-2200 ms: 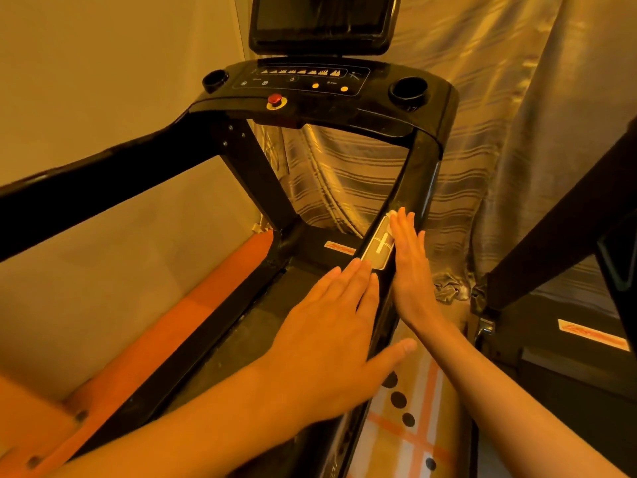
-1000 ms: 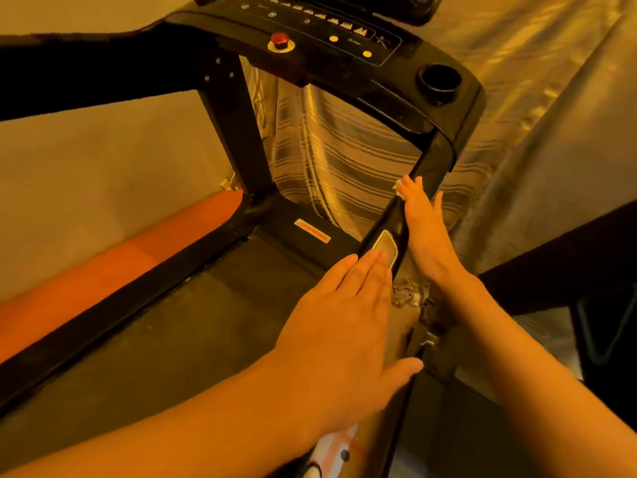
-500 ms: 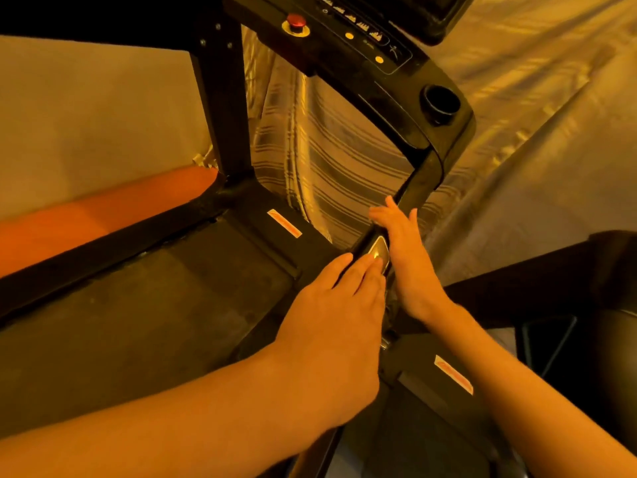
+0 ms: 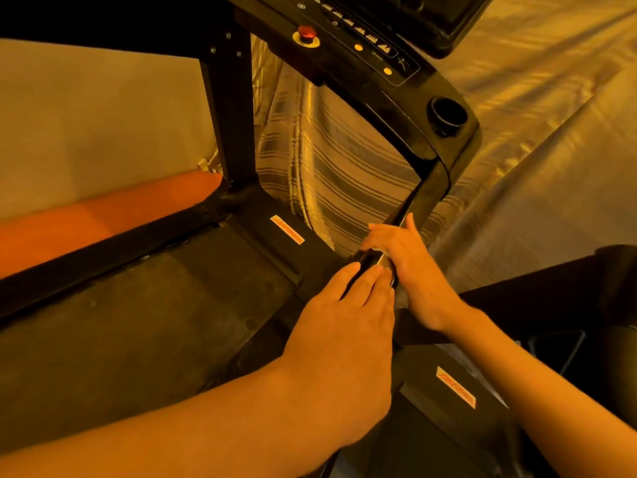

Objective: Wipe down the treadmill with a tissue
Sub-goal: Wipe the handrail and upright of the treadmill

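Head view: left hand (image 4: 344,326) flat, right hand (image 4: 410,270) fingers (image 4: 379,236) round treadmill upright (image 4: 431,188), slanted up toward console (image 4: 379,77).

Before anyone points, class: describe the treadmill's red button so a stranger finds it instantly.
Start at the black console across the top of the view. At its left end sits the red button: raised on a yellow ring, unlike the flat yellow dots to its right.

Black treadmill (image 4: 138,322) on orange floor (image 4: 103,219)

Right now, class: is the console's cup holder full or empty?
Apparently empty: the cup holder is a dark hollow, nothing rises above its rim; its bottom is too dark to tell.
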{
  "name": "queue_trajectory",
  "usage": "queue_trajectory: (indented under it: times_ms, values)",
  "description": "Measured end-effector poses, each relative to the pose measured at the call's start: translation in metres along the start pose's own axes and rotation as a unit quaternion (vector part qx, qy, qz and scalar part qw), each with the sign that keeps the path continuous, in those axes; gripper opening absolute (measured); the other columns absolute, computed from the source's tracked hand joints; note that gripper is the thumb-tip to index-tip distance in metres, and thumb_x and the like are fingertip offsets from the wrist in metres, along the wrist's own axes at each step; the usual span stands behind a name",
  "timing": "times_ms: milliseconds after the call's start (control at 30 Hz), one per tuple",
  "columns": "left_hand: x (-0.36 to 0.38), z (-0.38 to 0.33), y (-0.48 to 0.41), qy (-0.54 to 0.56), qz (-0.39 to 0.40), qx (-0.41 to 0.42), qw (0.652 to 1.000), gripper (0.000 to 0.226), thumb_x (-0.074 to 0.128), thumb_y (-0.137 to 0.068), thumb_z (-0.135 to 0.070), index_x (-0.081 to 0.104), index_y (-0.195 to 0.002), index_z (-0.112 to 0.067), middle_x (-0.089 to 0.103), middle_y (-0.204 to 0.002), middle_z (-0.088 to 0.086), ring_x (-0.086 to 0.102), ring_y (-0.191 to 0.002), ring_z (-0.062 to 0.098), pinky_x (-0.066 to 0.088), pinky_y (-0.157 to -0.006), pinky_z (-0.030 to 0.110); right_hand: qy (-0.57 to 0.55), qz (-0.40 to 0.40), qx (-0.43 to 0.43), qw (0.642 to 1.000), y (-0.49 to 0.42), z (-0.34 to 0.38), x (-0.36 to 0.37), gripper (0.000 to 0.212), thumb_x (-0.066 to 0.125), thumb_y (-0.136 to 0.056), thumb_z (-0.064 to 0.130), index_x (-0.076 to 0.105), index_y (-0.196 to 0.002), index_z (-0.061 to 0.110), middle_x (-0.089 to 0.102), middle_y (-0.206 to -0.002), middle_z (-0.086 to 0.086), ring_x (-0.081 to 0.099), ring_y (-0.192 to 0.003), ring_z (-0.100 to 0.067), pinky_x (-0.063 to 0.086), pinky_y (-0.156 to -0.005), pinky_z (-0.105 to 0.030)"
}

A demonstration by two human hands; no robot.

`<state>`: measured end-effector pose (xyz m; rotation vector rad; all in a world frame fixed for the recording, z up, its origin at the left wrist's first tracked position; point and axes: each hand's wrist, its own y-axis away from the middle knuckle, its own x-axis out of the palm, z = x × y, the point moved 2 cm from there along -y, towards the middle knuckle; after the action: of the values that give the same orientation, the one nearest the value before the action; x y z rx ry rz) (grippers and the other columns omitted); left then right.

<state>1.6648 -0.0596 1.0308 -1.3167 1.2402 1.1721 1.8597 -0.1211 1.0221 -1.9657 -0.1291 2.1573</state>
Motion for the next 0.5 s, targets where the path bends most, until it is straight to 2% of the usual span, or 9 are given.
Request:
queue_trajectory:
  times_ms: [67,133,167,233,300,367,433,500]
  values:
    - [0.001,0.001,0.0,0.005,-0.004,0.005,1.0,0.078,0.028,-0.11,-0.044,-0.013,-0.161,-0.003,-0.022,-0.169,0.019,-0.026,-0.155,0.032,-0.021,-0.121,0.048,0.021,0.027,0.046,0.998,-0.017,-0.036,-0.01,0.056,0.014,-0.112,0.045,0.059,-0.129,0.015,0.059,-0.135,-0.004,0.041,-0.147,-0.024,-0.004,-0.129,-0.052]
    - [0.001,0.001,0.002,0.004,-0.009,0.007,1.0,0.077,0.026,-0.111,-0.045,-0.013,-0.161,-0.003,-0.02,-0.17,0.018,-0.025,-0.156,0.032,-0.02,-0.122,0.049,0.014,0.015,0.114,0.993,-0.034,-0.06,-0.022,0.066,0.006,-0.11,0.057,0.059,-0.123,0.021,0.062,-0.129,-0.005,0.044,-0.146,-0.028,-0.005,-0.128,-0.053]
    - [0.001,0.001,0.002,0.002,-0.011,0.007,1.0,0.076,0.025,-0.111,-0.045,-0.014,-0.161,-0.003,-0.02,-0.17,0.018,-0.025,-0.156,0.032,-0.021,-0.122,0.049,0.021,0.01,0.123,0.992,-0.036,-0.056,-0.022,0.064,0.008,-0.11,0.055,0.06,-0.12,0.02,0.062,-0.126,-0.007,0.047,-0.142,-0.031,-0.004,-0.127,-0.056]
    - [0.0,0.0,0.001,-0.002,-0.011,0.006,1.0,0.078,0.026,-0.111,-0.046,-0.015,-0.16,-0.003,-0.021,-0.169,0.018,-0.026,-0.155,0.032,-0.022,-0.12,0.048,0.039,-0.014,0.085,0.996,-0.028,-0.021,-0.014,0.048,0.025,-0.11,0.037,0.065,-0.112,0.01,0.065,-0.115,-0.011,0.058,-0.126,-0.034,0.005,-0.126,-0.063]
    - [-0.001,0.0,0.0,-0.001,-0.008,0.003,1.0,0.079,0.028,-0.111,-0.047,-0.017,-0.16,-0.003,-0.023,-0.169,0.018,-0.028,-0.155,0.031,-0.024,-0.119,0.047,0.045,0.002,0.033,0.998,-0.014,0.014,-0.004,0.041,0.036,-0.105,0.03,0.068,-0.111,0.005,0.066,-0.11,-0.009,0.061,-0.115,-0.026,0.01,-0.126,-0.057]
    - [-0.001,0.0,0.0,0.001,-0.003,0.005,1.0,0.079,0.027,-0.111,-0.047,-0.018,-0.159,-0.004,-0.025,-0.168,0.017,-0.03,-0.154,0.031,-0.025,-0.119,0.046,0.047,0.031,-0.012,0.998,-0.016,0.004,-0.009,0.043,0.029,-0.109,0.034,0.065,-0.117,0.011,0.064,-0.115,-0.003,0.058,-0.117,-0.018,0.009,-0.128,-0.051]
    - [-0.001,0.001,0.0,-0.003,-0.004,0.008,1.0,0.077,0.026,-0.111,-0.046,-0.017,-0.16,-0.005,-0.026,-0.168,0.017,-0.03,-0.154,0.03,-0.025,-0.118,0.046,0.09,0.045,-0.011,0.995,-0.031,-0.039,-0.014,0.033,0.03,-0.108,0.024,0.061,-0.117,0.017,0.065,-0.113,-0.004,0.061,-0.113,-0.024,0.015,-0.124,-0.063]
    - [-0.001,0.0,0.001,-0.005,-0.004,0.009,1.0,0.076,0.025,-0.111,-0.045,-0.017,-0.16,-0.006,-0.025,-0.169,0.016,-0.029,-0.154,0.03,-0.025,-0.118,0.046,0.103,0.043,0.033,0.993,-0.047,-0.074,-0.02,0.033,0.033,-0.101,0.017,0.064,-0.11,0.008,0.066,-0.104,-0.014,0.064,-0.105,-0.04,0.02,-0.116,-0.076]
